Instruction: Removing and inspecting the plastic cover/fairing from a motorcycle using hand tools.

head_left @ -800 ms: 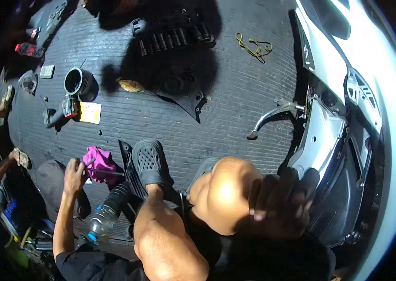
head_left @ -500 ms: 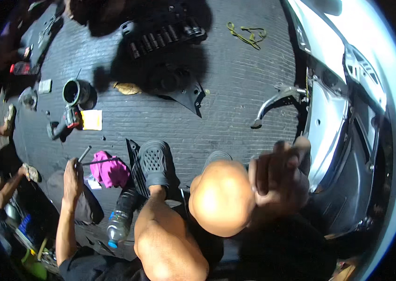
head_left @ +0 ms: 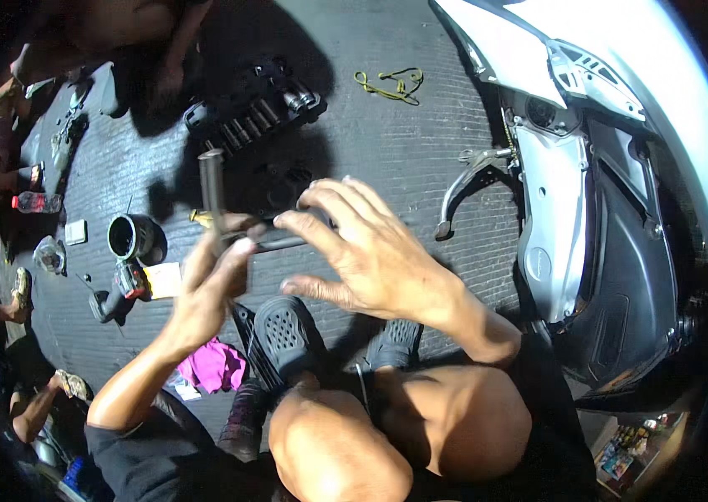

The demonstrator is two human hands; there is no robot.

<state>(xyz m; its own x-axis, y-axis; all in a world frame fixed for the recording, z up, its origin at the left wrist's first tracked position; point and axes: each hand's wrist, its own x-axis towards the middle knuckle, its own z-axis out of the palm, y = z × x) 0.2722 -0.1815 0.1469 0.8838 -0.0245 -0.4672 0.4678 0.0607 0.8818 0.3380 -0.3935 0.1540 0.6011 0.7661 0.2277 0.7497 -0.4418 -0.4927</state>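
Observation:
My left hand (head_left: 205,289) is closed around a socket wrench (head_left: 212,186), its long silver cylinder standing up and its thin dark bar reaching right. Beside that bar, my right hand (head_left: 375,255) hovers with fingers spread and thumb apart. Its fingertips come close to the bar's end; whether they touch cannot be made out. Both hands are in front of my knees, above the ribbed dark floor. Behind them, a socket set (head_left: 249,124) in a dark case lies partly in shadow.
To the right stands a white motorbike body (head_left: 550,217) with a metal stand (head_left: 458,197). A yellow-green cord (head_left: 391,88) lies far off. On the left are a power drill (head_left: 124,284), an open can (head_left: 125,238) and a pink cloth (head_left: 213,366). Other people sit at the left and far side.
My left hand has brought the socket wrench up and right from beside the pink cloth. My right hand has come from beside my knee to the middle, with its fingers spread.

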